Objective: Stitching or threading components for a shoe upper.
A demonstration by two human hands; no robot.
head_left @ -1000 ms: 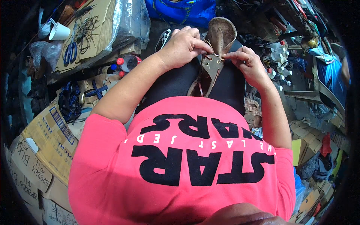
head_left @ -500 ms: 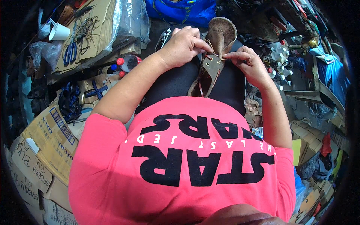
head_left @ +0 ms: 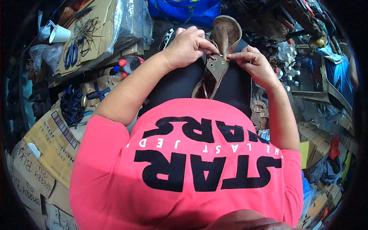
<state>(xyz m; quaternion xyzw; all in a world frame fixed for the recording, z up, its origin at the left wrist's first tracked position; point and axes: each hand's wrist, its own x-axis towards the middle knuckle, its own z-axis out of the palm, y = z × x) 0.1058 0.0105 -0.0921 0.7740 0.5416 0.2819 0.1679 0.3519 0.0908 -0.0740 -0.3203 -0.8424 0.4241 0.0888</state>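
Well left of the grip, a white plastic cup (head_left: 60, 34) leans beside a stack of flat tan cardboard (head_left: 105, 13). On that stack lie blue-handled metal scissors (head_left: 71, 55) and, a little nearer the grip, a tangle of thin dark strips (head_left: 88, 34); the cardboard seems to serve as a side surface within arm's reach. Lower than the grip and still left of it lies a clear, red-capped plastic bottle (head_left: 132, 64).

The bare left hand (head_left: 191, 48) comes in from the left, thumb and forefinger pressed together at the lacing of a brown leather shoe (head_left: 217, 68) with small metal eyelets. The shoe lies lengthwise over the dark trousers (head_left: 174, 82), directly under the grip, presumably so that the lap steadies it and both hands stay free. A thin reddish lace (head_left: 213, 58) runs just beside the left fingertips. Opposite, the bare right hand (head_left: 255, 65) pinches at the shoe's other side, perhaps to balance the left. Whether either catches lace, leather or both is too small to tell.

Right of the grip, toward the body, sit brown cut-out leather pieces (head_left: 262, 120); farther right stands a cluster of whitish bottles (head_left: 285, 55).
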